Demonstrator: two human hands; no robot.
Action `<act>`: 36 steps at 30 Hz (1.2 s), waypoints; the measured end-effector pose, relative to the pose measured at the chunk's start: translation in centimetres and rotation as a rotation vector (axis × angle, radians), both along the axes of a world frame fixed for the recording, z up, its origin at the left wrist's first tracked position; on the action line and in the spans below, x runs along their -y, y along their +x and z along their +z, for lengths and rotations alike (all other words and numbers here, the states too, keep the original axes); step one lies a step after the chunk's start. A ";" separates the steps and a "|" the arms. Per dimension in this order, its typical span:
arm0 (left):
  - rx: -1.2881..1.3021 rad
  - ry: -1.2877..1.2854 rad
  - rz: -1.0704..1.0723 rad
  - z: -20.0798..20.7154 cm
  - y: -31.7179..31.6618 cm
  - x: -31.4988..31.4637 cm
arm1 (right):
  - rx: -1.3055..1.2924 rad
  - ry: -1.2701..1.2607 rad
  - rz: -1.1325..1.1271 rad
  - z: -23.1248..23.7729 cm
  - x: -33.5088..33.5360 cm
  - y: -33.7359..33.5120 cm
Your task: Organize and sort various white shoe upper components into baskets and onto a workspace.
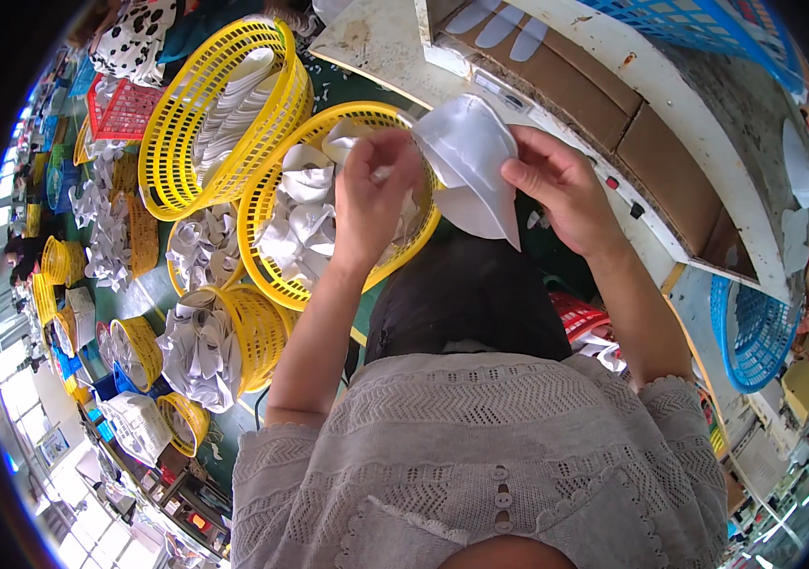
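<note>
A white, curved piece that looks like a shoe upper (469,156) is held up in front of me, above the rim of a yellow basket. My right hand (556,180) pinches its right edge, with the thumb on the near face and the fingers partly hidden behind. Beside its left edge, my left hand (373,194) is closed, the fingers curled and slightly smeared by motion. Whatever those fingers grip, if anything, cannot be made out. Below the left hand, the yellow basket (267,270) contains several similar loose white pieces (305,180).
Another yellow basket (153,180) with stacked white pieces stands at the far left. A white machine or bench (655,232) with brown cardboard (603,104) and flat white pieces (499,27) lies ahead right. Blue baskets (755,332) are at the right; more filled baskets line the left floor.
</note>
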State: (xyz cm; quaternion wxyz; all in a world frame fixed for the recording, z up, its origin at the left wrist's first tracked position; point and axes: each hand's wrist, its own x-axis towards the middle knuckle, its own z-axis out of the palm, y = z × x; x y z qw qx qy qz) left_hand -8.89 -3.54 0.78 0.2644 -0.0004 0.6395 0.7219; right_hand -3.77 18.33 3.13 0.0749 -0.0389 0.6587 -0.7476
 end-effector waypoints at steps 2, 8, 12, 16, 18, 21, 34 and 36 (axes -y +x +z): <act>-0.970 -0.362 0.099 0.8 0.6 -1.2 | 0.139 -0.272 -0.046 0.1 0.0 0.2; -1.299 -0.483 0.071 1.2 0.2 -1.9 | 0.357 -0.517 0.099 -0.4 -0.1 0.3; -0.974 -0.515 0.223 -0.2 -0.3 -1.2 | 0.131 -0.234 0.014 0.2 0.8 2.4; -0.740 -0.529 0.258 -0.3 -0.3 -1.8 | -0.187 0.535 -0.219 -1.1 2.0 5.0; -0.648 -0.485 0.253 -0.6 -0.3 -2.4 | -0.078 0.476 -0.435 -1.5 1.9 5.1; -0.426 -0.424 0.191 -1.9 -0.3 -2.7 | -0.058 0.493 -0.521 0.0 1.9 4.3; 0.555 0.628 0.033 2.9 1.5 -3.9 | 0.196 -0.218 -0.390 -7.5 -6.7 0.6; 0.587 0.697 0.002 3.5 1.4 -3.8 | 0.182 -0.194 -0.410 -10.0 -6.7 0.9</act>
